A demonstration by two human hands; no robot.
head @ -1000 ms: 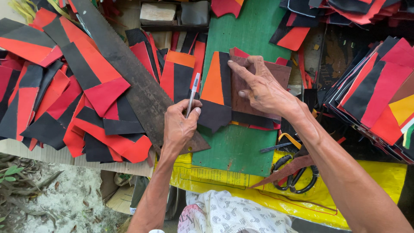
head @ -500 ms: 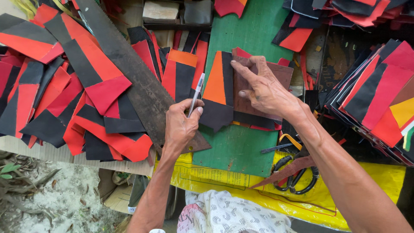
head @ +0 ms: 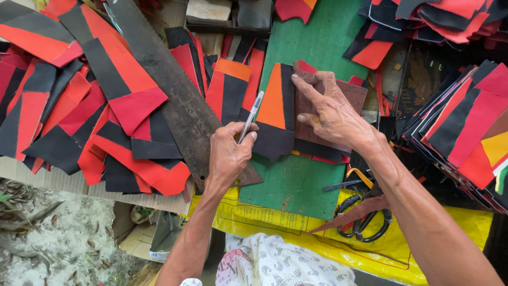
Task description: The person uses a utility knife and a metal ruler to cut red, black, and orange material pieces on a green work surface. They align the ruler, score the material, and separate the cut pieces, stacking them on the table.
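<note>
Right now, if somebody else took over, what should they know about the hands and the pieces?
Left hand: holds a pen, tip down by the left edge of the orange-and-black piece.
Right hand: pressed flat on a brown template lying over that piece.
Both lie on the green board. Scissors rest at the lower right; an old saw lies to the left.
Done: template laid on the piece.
Left: no pen line shows; the piece looks uncut.
</note>
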